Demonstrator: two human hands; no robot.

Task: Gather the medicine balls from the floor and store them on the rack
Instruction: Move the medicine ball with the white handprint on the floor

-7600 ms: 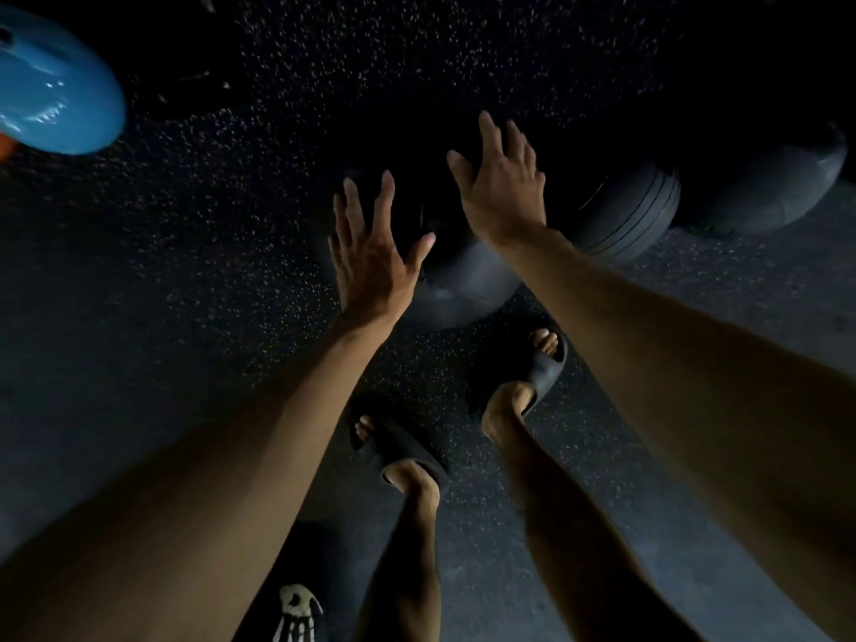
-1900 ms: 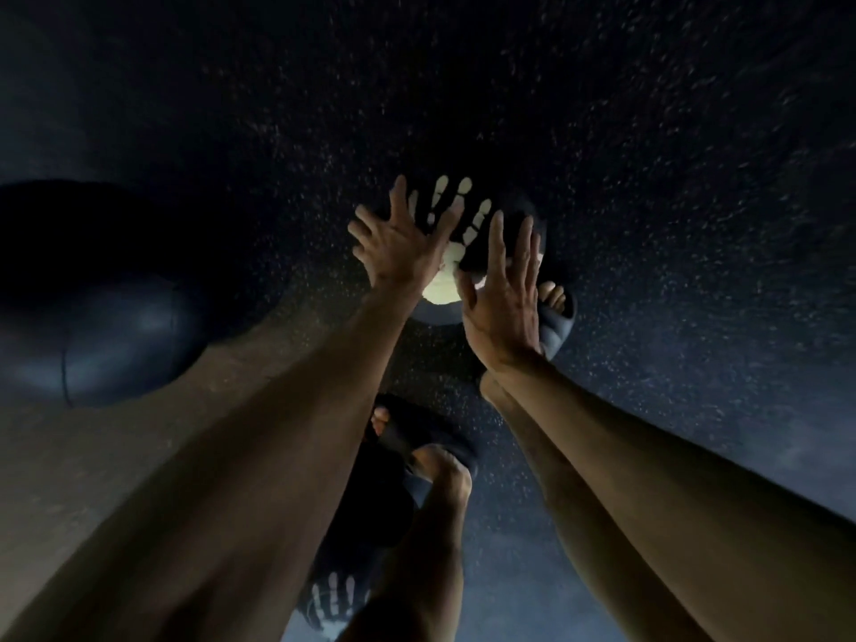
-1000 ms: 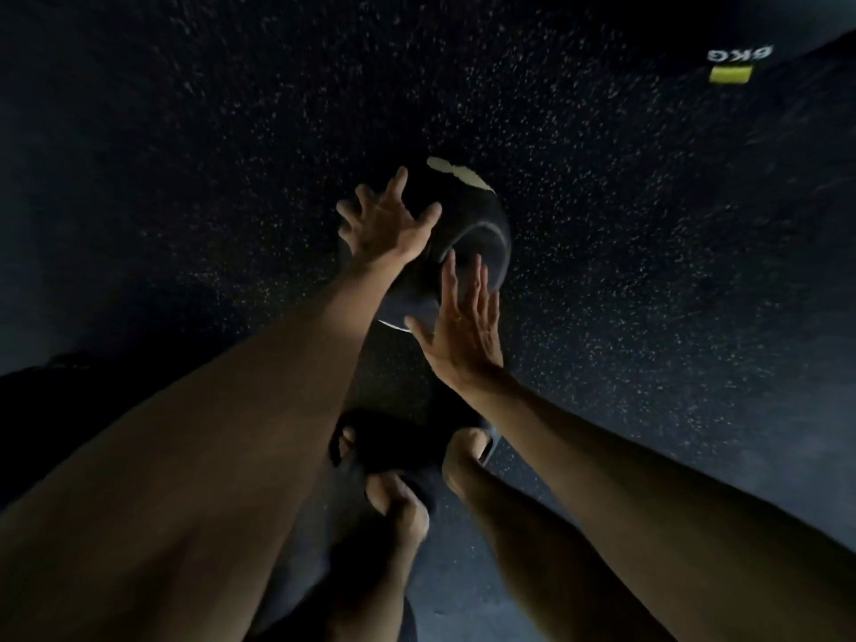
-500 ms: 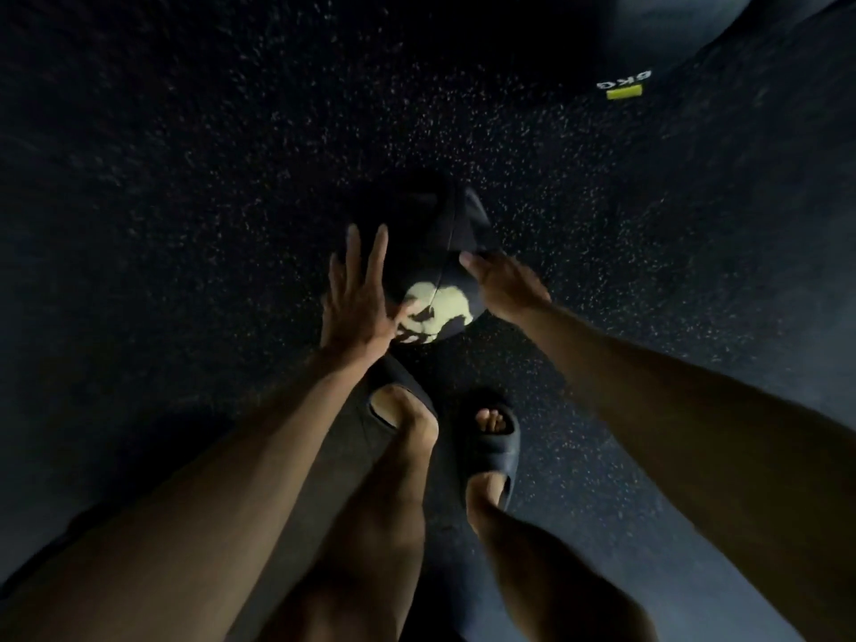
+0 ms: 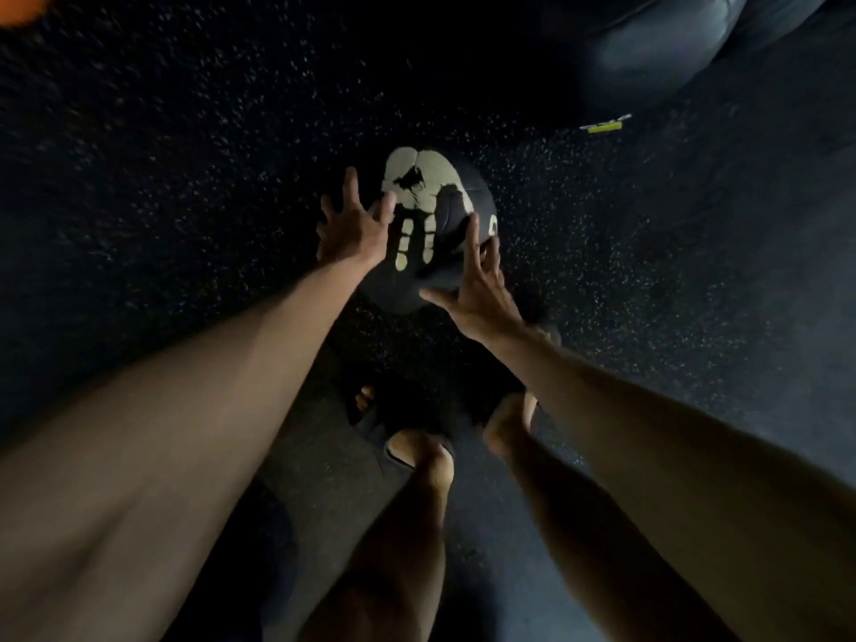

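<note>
A black medicine ball (image 5: 440, 210) with a pale hand print on it is between my two hands, above the dark speckled floor in front of my feet. My left hand (image 5: 354, 229) lies against its left side with fingers spread. My right hand (image 5: 477, 284) presses its lower right side, fingers straight and pointing up. The ball's underside is hidden. No rack is in view.
A large dark ball (image 5: 657, 53) with a small yellow label (image 5: 602, 126) lies at the top right. An orange object (image 5: 18, 6) shows at the top left corner. My feet in dark slides (image 5: 398, 424) stand just below the ball on the speckled rubber floor (image 5: 185, 178).
The ball has turned so the hand print faces up and now spans more of it. Both hands have shifted on its sides; my right hand moved from the ball's top to its lower right.
</note>
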